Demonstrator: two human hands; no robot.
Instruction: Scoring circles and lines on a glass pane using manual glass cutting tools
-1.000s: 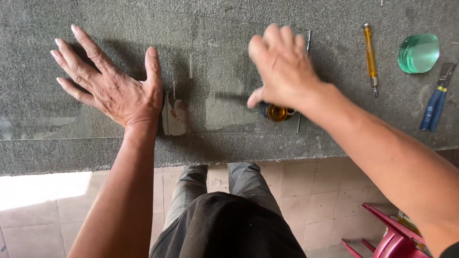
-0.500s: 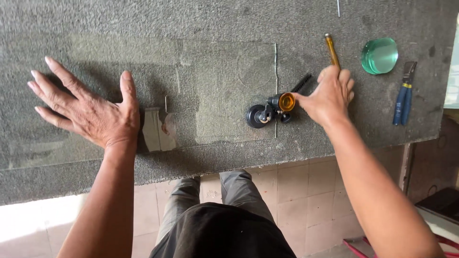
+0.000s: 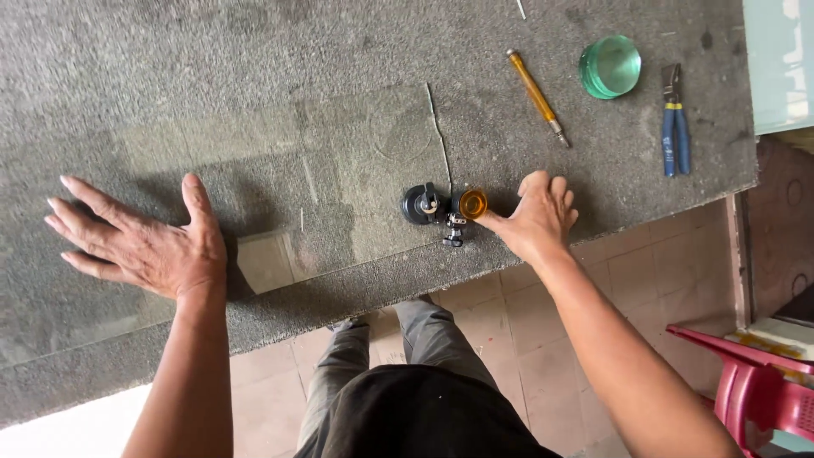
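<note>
A clear glass sheet (image 3: 356,170) lies flat on the grey carpeted table (image 3: 212,59), with a faint scored circle (image 3: 398,131) near its right end. My left hand (image 3: 144,246) presses flat on the sheet's left part, fingers spread and holding nothing. My right hand (image 3: 534,216) rests on the table just right of the sheet. Its thumb and fingers grip the amber-knob end of a circle cutter (image 3: 445,206). The cutter's black suction cup sits at the sheet's lower right corner.
A yellow-handled glass cutter (image 3: 536,95), a stack of green glass discs (image 3: 610,66) and blue-handled pliers (image 3: 675,119) lie at the table's far right. A pale pane (image 3: 778,59) leans at the upper right. A red plastic chair (image 3: 755,382) stands on the tiled floor.
My right hand has carried the circle cutter from the middle of the sheet to its lower right corner. My left hand has stayed flat on the glass.
</note>
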